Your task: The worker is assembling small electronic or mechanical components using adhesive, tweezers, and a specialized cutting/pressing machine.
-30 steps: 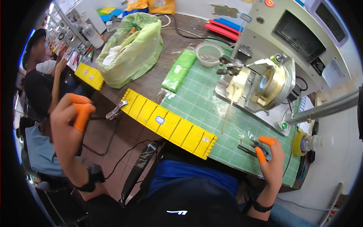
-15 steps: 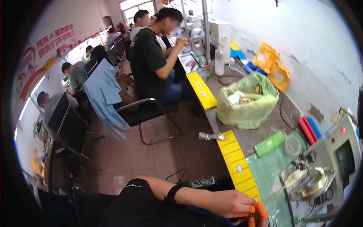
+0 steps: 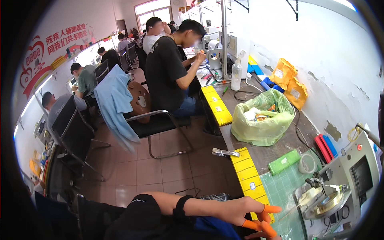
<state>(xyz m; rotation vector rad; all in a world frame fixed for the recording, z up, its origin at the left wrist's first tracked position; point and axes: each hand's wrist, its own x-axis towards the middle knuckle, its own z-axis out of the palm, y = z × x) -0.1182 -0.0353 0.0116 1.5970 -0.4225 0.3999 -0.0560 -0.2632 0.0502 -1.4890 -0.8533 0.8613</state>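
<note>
My left hand (image 3: 240, 209) reaches over the yellow edge strip of the bench, orange finger cots on its fingertips. Its forefinger is stretched out and its thumb is spread lower down, with nothing visible between them. Just below, at the bottom edge of the picture, part of my right hand (image 3: 269, 229) shows with an orange cot on a finger. That hand is mostly cut off, and whether it holds anything is hidden. Beside both hands lies the green cutting mat (image 3: 276, 192). A machine with a round brass-coloured disc (image 3: 330, 203) stands to their right.
Farther along the bench are a green packet (image 3: 284, 161), a clear round container (image 3: 307, 164), a metal clamp (image 3: 225, 153), and a green-bag-lined bin (image 3: 260, 130). A seated co-worker (image 3: 166, 76) is beyond. A chair (image 3: 160, 120) with a blue jacket stands left.
My left fingers, earlier bent together against orange-cotted fingers below, have spread apart, the forefinger stretching out. The view has tilted slightly upward.
</note>
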